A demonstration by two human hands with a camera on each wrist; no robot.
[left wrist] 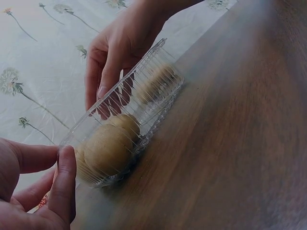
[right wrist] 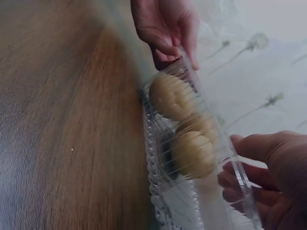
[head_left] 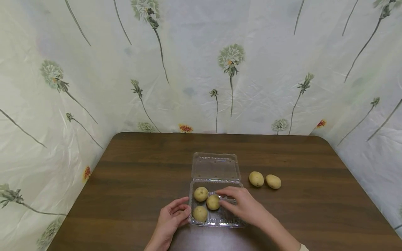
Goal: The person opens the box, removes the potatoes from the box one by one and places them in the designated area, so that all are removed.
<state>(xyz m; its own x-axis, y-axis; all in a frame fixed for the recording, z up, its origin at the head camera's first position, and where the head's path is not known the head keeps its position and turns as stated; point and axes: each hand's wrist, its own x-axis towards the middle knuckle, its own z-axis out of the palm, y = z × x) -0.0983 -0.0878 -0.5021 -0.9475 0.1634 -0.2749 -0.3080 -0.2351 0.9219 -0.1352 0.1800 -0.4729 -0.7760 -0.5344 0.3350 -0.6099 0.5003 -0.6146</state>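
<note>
A clear plastic clamshell container [head_left: 216, 222] sits on the table with its lid [head_left: 215, 167] folded back, away from me. Three round potatoes are in its left part: one at the back [head_left: 201, 194], one at the front [head_left: 200, 213], and one nearer the middle [head_left: 213, 202]. My left hand [head_left: 172, 219] pinches the container's left rim between thumb and finger, seen close up in the left wrist view. Over the container's right part, my right hand [head_left: 243, 204] has thumb and fingers spread apart, the thumb tip right at the middle potato. No potato is between its fingers in the right wrist view.
Two more potatoes, one rounder [head_left: 256, 179] and one more oval [head_left: 273, 181], lie side by side on the dark wooden table [head_left: 144, 174], right of the container. A pale curtain [head_left: 188, 62] printed with dandelions hangs behind the table and along both sides.
</note>
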